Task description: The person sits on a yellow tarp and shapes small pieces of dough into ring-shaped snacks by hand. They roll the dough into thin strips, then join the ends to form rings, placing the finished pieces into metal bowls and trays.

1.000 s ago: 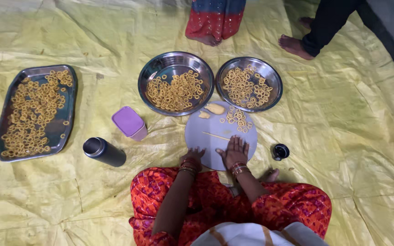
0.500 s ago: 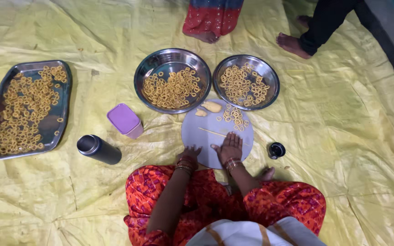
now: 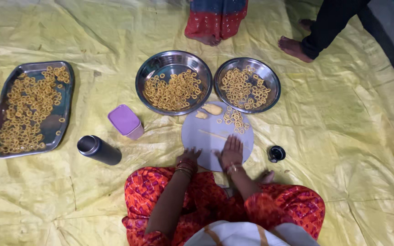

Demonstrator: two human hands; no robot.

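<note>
Rt hand (image 3: 231,152) unmoved, dough strip (image 3: 213,134) lies left-right

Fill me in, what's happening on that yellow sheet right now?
A person sits on the yellow sheet with both hands on a round board. The right hand lies flat on it near a thin dough strip; the left hand rests at its near edge. Dough lumps and a few shaped rings lie on the board's far side. Two round steel plates and a rectangular tray hold many more rings.
</note>
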